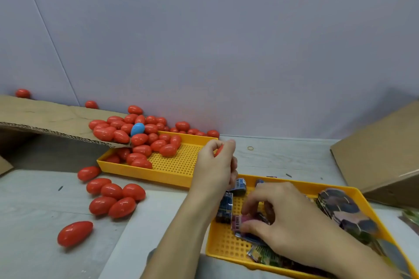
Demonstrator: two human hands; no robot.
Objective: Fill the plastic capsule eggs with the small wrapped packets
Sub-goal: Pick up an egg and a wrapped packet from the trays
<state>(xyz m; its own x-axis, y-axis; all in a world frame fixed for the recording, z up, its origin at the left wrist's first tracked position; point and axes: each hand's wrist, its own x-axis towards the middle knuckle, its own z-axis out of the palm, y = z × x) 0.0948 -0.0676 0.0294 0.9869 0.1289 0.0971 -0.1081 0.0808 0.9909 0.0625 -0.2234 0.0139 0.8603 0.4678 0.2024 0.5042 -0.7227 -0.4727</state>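
Red capsule eggs [140,142] lie heaped in the far yellow tray [174,171] and spill off a cardboard flap [56,120] that slopes down into it; one blue egg [137,129] sits among them. More red eggs form a loose cluster [113,197] on the worktop [34,210] to my left, with a single egg [74,233] lying apart, nearer to me.

My left hand [215,165] is raised over the gap between the two trays, fingers curled around something red [219,150]. It looks like an egg or half of one, though most of it is hidden behind my fingers.

My right hand [283,217] reaches down into the near yellow tray [226,249], thumb and fingertips pinching a pink wrapped packet [240,223] that lies on the perforated floor. Blue packets [225,207] stand just beside it toward the tray's left wall, and another [239,184] sits at the far left corner. Dark packets with hexagon patterning [340,208] are stacked along the right side, and a greenish one [265,255] lies at the near edge under my wrist.

Print on the wrappers is too blurred to read.

A small rubber band [250,148] rests on the worktop beyond my left hand, and a cardboard box [381,149] stands at the right.
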